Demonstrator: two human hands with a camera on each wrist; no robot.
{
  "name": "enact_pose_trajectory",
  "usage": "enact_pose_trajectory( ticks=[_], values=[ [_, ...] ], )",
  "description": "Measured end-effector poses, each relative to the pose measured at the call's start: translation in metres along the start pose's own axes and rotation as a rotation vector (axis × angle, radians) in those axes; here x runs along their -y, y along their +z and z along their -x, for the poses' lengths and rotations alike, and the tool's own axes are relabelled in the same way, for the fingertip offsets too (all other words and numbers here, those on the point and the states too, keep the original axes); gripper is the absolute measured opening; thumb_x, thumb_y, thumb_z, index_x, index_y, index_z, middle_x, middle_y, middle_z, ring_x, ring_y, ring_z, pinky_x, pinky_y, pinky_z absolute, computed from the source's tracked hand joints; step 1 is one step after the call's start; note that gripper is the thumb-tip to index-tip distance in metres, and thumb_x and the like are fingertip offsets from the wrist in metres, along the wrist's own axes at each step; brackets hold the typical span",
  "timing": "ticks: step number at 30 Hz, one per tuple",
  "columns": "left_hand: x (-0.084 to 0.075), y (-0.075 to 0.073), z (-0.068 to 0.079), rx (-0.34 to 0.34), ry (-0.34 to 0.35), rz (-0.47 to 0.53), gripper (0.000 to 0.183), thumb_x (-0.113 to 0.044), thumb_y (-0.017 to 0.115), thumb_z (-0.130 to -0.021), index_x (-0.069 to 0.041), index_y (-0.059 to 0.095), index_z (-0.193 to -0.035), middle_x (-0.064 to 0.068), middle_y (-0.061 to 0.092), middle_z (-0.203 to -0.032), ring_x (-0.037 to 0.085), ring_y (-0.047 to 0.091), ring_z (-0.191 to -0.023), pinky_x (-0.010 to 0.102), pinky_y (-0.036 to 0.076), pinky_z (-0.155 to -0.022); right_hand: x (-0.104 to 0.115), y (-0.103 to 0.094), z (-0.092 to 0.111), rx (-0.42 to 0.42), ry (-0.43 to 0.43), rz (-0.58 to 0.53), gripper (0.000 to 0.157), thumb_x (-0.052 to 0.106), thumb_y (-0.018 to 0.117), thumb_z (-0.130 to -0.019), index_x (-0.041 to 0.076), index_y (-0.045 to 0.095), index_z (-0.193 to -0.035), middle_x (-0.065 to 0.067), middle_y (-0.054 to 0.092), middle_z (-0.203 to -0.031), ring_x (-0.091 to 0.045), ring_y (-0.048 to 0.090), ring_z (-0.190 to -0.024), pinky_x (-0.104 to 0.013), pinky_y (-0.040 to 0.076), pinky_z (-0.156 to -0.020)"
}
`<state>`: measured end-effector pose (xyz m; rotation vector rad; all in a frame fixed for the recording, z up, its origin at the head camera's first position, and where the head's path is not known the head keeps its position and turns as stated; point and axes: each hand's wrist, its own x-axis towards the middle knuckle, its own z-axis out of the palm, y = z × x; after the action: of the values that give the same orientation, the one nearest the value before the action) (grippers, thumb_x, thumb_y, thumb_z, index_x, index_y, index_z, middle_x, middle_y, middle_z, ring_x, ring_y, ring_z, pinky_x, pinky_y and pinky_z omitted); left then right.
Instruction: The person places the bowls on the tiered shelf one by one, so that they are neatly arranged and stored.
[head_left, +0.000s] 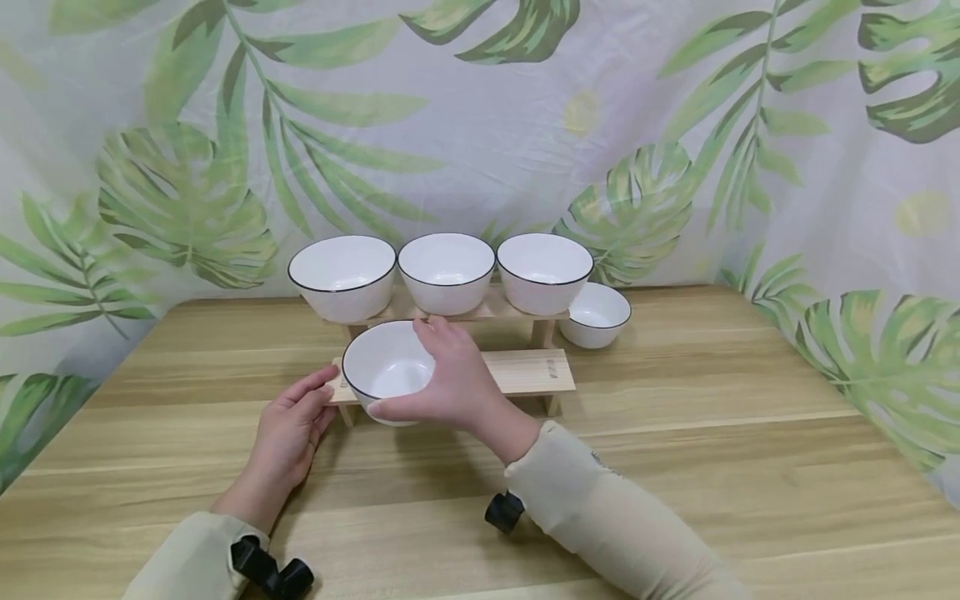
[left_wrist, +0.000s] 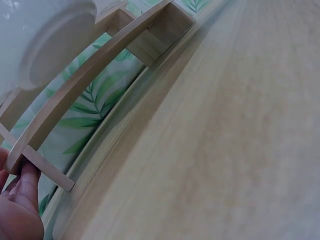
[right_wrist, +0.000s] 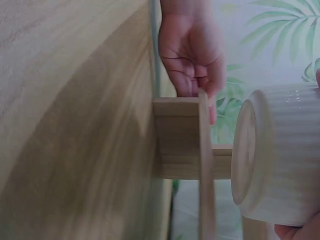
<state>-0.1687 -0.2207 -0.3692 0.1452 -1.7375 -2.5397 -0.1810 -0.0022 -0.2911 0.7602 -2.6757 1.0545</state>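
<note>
My right hand (head_left: 457, 379) grips a white bowl (head_left: 386, 358) with a dark rim, thumb on the near side and fingers at the far side. The bowl is over the left part of the lower shelf of a two-tier wooden rack (head_left: 525, 372); in the right wrist view a gap shows between the bowl's base (right_wrist: 245, 152) and the shelf. My left hand (head_left: 288, 429) pinches the left end of that lower shelf, thumb above and fingers beneath, as the left wrist view shows. Three similar bowls (head_left: 446, 271) stand side by side on the upper shelf.
A smaller white bowl (head_left: 596, 317) stands on the wooden table (head_left: 712, 433), behind the rack's right end. A leaf-patterned cloth (head_left: 495, 125) hangs behind the table and along its sides.
</note>
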Motion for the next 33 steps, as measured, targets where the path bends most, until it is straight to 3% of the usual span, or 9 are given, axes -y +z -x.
enact_pose_trajectory(
  ticks=[7,14,21,27,33],
  values=[
    [0.001,-0.001,0.0,-0.004,-0.006,-0.021,0.021,-0.011,0.057,-0.092,-0.022,0.07,-0.105,-0.011,0.055,-0.112,-0.002,0.058,-0.097,0.014,0.048,-0.082,-0.007,0.013,-0.006,-0.011,0.048,-0.011,0.097,0.049,0.082,-0.056,0.009,0.045,-0.137,-0.01,0.041,-0.14,-0.028,0.039,-0.125,-0.043,0.044,-0.095],
    [0.002,-0.001,0.0,0.011,0.018,0.033,0.023,-0.006,0.056,-0.091,-0.022,0.073,-0.096,-0.014,0.062,-0.103,0.0,0.06,-0.094,0.015,0.049,-0.079,-0.006,0.019,-0.01,-0.011,0.083,-0.019,0.097,0.05,0.082,-0.056,0.012,0.045,-0.137,-0.013,0.037,-0.143,-0.03,0.036,-0.126,-0.043,0.043,-0.095],
    [0.001,0.0,-0.001,0.017,0.023,0.03,0.025,-0.006,0.056,-0.092,-0.024,0.073,-0.094,-0.015,0.063,-0.101,0.0,0.06,-0.092,0.015,0.05,-0.078,-0.004,0.024,-0.009,0.004,0.05,0.157,0.095,0.059,0.073,-0.063,0.013,0.041,-0.139,-0.015,0.033,-0.143,-0.031,0.034,-0.127,-0.041,0.044,-0.095],
    [0.001,-0.001,-0.001,0.014,0.019,0.039,0.024,-0.006,0.057,-0.091,-0.023,0.073,-0.093,-0.016,0.064,-0.1,0.0,0.06,-0.091,0.015,0.05,-0.077,-0.003,0.026,-0.007,-0.02,0.011,0.215,0.095,0.063,0.069,-0.066,0.011,0.039,-0.139,-0.019,0.032,-0.143,-0.033,0.032,-0.129,-0.042,0.042,-0.097],
    [0.002,0.0,-0.002,0.021,0.023,0.043,0.027,-0.004,0.054,-0.092,-0.023,0.073,-0.093,-0.014,0.064,-0.1,0.0,0.06,-0.09,0.015,0.05,-0.076,-0.003,0.021,-0.004,-0.066,-0.055,0.305,0.095,0.066,0.068,-0.066,0.008,0.043,-0.137,-0.015,0.038,-0.141,-0.03,0.032,-0.129,-0.042,0.038,-0.101]
  ],
)
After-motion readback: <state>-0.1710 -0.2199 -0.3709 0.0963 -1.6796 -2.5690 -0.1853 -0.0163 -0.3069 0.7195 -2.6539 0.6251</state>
